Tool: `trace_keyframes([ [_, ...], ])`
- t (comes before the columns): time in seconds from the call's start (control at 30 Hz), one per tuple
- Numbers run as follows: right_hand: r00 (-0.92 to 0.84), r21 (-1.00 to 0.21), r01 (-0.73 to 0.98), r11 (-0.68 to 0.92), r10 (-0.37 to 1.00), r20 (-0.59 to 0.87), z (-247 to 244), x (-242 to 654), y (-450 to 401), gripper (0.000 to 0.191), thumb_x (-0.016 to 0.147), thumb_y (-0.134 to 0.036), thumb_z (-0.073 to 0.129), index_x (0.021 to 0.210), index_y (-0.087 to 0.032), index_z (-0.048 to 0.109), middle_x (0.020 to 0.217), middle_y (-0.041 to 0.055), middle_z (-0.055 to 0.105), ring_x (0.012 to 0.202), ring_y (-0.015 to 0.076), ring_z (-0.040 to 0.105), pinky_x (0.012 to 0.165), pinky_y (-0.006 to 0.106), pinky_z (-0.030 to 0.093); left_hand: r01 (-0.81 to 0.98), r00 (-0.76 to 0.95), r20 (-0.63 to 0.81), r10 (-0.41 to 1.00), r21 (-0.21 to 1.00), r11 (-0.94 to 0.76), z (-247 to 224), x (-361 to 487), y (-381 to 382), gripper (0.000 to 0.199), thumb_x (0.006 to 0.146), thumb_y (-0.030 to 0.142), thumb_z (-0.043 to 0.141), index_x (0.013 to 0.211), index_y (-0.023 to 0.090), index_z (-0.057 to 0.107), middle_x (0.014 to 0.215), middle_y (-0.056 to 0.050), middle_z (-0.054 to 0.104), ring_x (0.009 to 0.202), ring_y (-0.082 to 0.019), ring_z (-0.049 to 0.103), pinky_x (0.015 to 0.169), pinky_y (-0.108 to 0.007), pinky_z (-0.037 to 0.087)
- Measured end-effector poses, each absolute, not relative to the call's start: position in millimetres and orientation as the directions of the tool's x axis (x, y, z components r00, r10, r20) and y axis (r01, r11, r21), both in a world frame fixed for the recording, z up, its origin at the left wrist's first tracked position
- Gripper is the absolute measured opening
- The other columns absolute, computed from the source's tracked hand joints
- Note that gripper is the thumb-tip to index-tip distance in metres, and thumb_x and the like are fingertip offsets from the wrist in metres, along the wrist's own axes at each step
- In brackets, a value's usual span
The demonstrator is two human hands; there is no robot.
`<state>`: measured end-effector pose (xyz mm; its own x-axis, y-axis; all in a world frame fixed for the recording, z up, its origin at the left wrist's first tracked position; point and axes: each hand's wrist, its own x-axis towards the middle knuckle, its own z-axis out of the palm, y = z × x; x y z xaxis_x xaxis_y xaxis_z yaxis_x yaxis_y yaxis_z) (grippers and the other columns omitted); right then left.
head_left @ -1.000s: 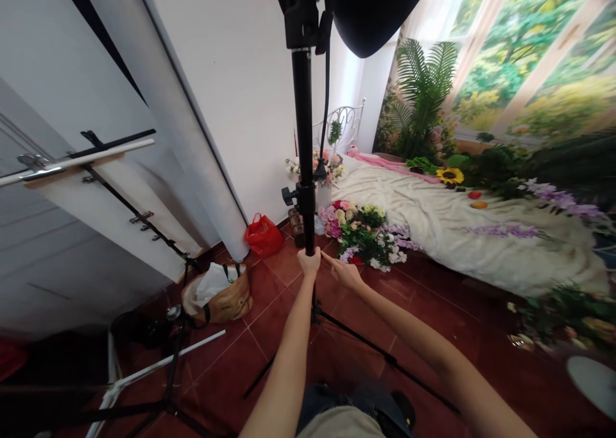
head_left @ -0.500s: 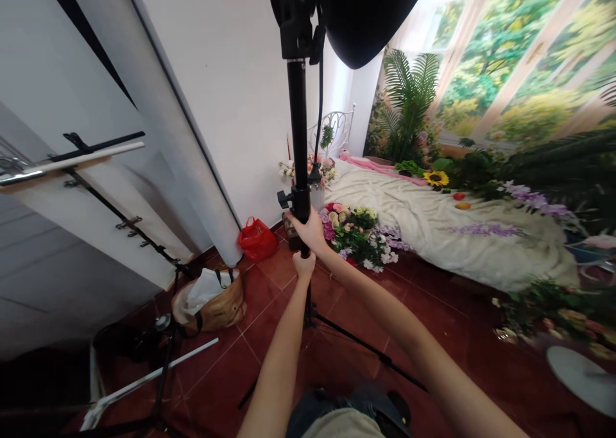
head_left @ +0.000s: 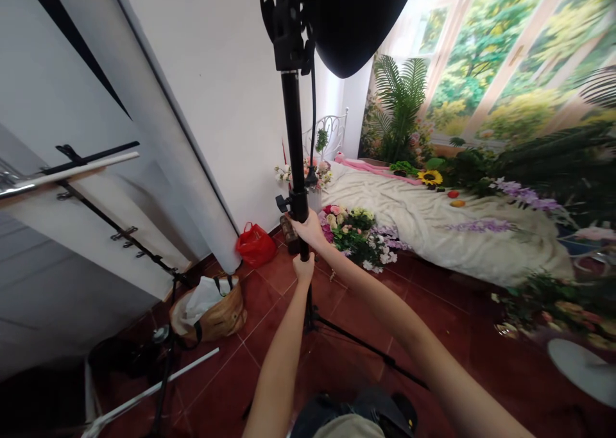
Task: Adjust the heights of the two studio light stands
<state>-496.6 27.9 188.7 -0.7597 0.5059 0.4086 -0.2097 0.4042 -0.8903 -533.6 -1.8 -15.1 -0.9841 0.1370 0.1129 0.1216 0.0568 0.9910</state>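
Observation:
A black light stand (head_left: 294, 124) rises upright in front of me, with a large black lamp shade (head_left: 353, 21) on its top and a cable hanging down beside the pole. Wrapped round the pole just below its clamp knob (head_left: 283, 203) is my right hand (head_left: 309, 228). Lower down, my left hand (head_left: 303, 268) is closed round the same pole. The fingers of both hands are partly hidden behind the pole. One thin leg (head_left: 356, 340) of the stand reaches out to the right over the floor.
A red plastic bag (head_left: 256, 245) and a tan tote bag (head_left: 219, 313) sit on the tiled floor to the left, near a white pole (head_left: 158, 387). Flower bunches (head_left: 353, 233) lie by a bed with a cream blanket (head_left: 433, 233). A backdrop stand (head_left: 115, 226) is at far left.
My view has shifted slightly, so the lamp shade and upper pole appear a little further left and lower. Both hands keep their hold on the light stand.

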Motion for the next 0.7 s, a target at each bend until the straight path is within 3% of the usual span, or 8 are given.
trace_keyframes([
  [0.17, -0.728, -0.892, -0.206, 0.402, 0.547, 0.414, 182.6, -501.1, 28.8, 0.043, 0.079, -0.045, 0.058, 0.104, -0.01, 0.056, 0.092, 0.0096, 0.068, 0.086, 0.0193, 0.061, 0.076, 0.028, 0.048, 0.113, -0.977, 0.102, 0.187, 0.993, 0.047, -15.1, -534.4, -3.4, 0.018, 0.064, 0.03, 0.058, 0.053, 0.016, 0.055, 0.053, -0.003, 0.058, 0.046, -0.012, 0.051, 0.045, -0.022, 0.037],
  [0.4, -0.812, -0.901, -0.243, 0.358, 0.433, 0.391, 179.8, -501.4, 37.2, 0.041, 0.074, -0.049, 0.061, 0.089, -0.011, 0.06, 0.078, 0.0083, 0.067, 0.08, 0.0222, 0.062, 0.071, 0.031, 0.05, 0.103, -0.985, 0.082, 0.153, 0.985, 0.139, -17.3, -531.8, -4.1, 0.018, 0.064, 0.031, 0.06, 0.056, 0.014, 0.059, 0.057, -0.005, 0.062, 0.052, -0.015, 0.057, 0.046, -0.022, 0.038],
  [0.7, -0.668, -0.904, -0.21, 0.371, 0.621, 0.41, 157.5, -502.4, 19.3, 0.04, 0.078, -0.04, 0.055, 0.109, -0.014, 0.056, 0.097, 0.0115, 0.067, 0.091, 0.0231, 0.062, 0.078, 0.034, 0.049, 0.117, -0.973, 0.105, 0.204, 0.992, 0.047, -20.9, -533.7, -10.5, 0.007, 0.059, 0.02, 0.061, 0.062, 0.014, 0.063, 0.069, -0.008, 0.068, 0.065, -0.018, 0.062, 0.058, -0.025, 0.045],
])
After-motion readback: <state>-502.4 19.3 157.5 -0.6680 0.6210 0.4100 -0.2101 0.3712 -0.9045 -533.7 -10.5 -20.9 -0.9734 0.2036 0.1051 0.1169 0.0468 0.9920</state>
